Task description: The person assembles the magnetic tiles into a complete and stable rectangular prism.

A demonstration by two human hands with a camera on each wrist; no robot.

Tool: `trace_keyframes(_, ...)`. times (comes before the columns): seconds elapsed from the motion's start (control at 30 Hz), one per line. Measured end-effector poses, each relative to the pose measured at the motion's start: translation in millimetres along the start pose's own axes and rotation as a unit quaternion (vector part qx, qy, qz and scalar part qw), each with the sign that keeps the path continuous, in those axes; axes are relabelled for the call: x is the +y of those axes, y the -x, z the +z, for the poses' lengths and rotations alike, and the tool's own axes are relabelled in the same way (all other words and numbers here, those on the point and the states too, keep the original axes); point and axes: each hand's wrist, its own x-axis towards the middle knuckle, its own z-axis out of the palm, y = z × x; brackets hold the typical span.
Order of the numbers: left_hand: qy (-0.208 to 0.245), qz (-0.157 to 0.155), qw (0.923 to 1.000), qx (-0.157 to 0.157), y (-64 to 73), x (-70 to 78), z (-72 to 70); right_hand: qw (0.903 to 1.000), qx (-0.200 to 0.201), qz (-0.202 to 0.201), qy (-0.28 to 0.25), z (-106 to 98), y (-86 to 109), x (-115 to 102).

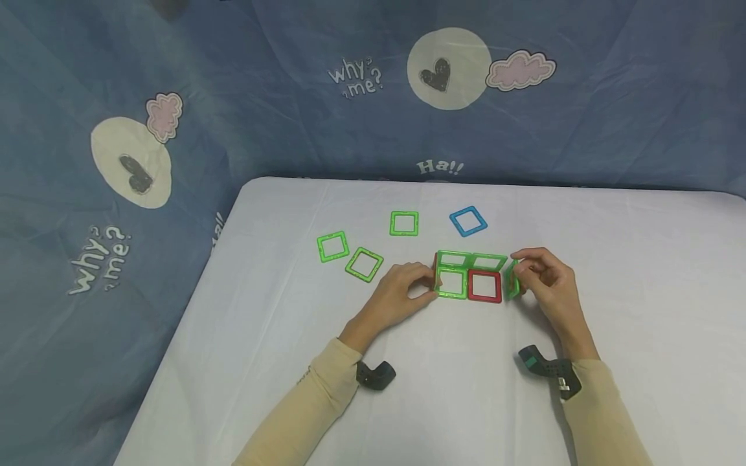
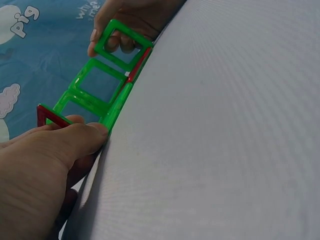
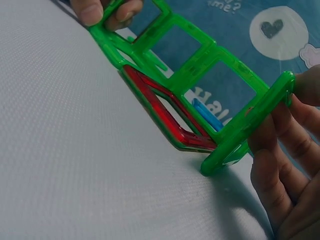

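Note:
Two magnetic tiles lie flat side by side, a green tile [image 1: 452, 295] and a red tile [image 1: 484, 299]. Behind them stand two joined green tiles [image 1: 470, 260]. A red-edged tile [image 2: 52, 115] stands at the left end, partly covered by my left hand [image 1: 402, 288], which grips that corner with its thumb on the green edge. My right hand [image 1: 548, 278] pinches another green tile [image 3: 250, 122], held upright at the right end. In the head view a narrow gap separates it from the flat red tile; in the right wrist view its frame overlaps the red one's corner.
Behind and left of the structure lie loose tiles: a green tile [image 1: 405, 233], a second green tile [image 1: 335, 257], a yellow-green tile [image 1: 357, 274] and a blue tile [image 1: 475, 230]. A white cloth [image 1: 443, 401] covers the table. A blue printed curtain [image 1: 280, 116] hangs behind it.

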Motion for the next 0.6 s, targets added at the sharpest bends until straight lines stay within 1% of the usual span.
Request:
trace_keyframes(0.43, 0.003, 0.017, 0.9998, 0.003, -0.5, -1.3, -0.1, 0.9998, -0.008, 0.016, 0.006, -0.6, -0.4, 0.4)
trace_keyframes(0.6, 0.000, 0.015, 0.9999, 0.003, -0.2, -0.8, 0.1, 0.9998, -0.011, 0.017, 0.003, -0.2, -0.2, -0.7)
